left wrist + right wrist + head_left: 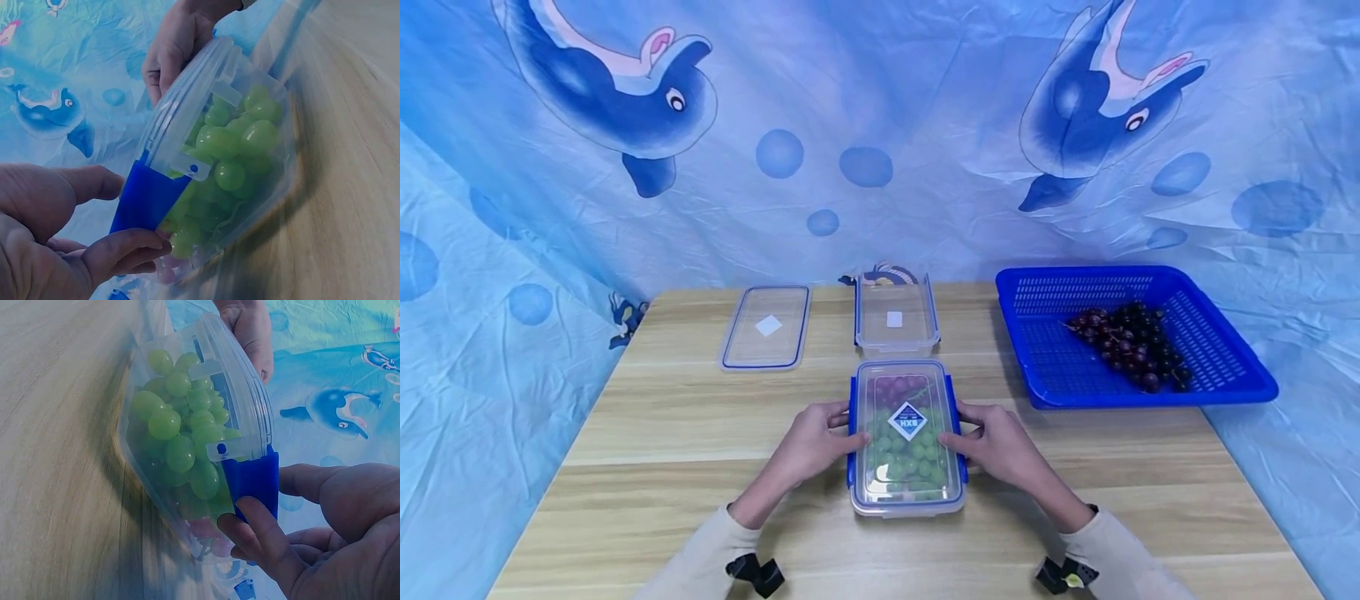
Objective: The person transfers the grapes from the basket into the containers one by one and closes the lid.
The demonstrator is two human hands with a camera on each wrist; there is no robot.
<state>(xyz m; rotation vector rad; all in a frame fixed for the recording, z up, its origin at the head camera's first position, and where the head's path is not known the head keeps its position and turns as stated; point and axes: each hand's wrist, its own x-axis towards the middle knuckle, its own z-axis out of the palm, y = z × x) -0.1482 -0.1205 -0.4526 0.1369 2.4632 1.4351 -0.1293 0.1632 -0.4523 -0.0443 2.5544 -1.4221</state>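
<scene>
A clear plastic food container stands on the table, its lid on top bearing a blue-and-white label. Inside are green grapes, with some reddish grapes at the far end. My left hand grips the left side, thumb over the lid's edge and fingers at a blue side clip. On the opposite side, my right hand pinches the matching blue clip between thumb and fingers. Both of these clips hang down against the container's walls.
Behind the container stands another clear container without a lid. A loose lid with a blue seal lies to its left. At the back right, a blue plastic basket holds dark grapes. A blue dolphin-print curtain hangs behind the wooden table.
</scene>
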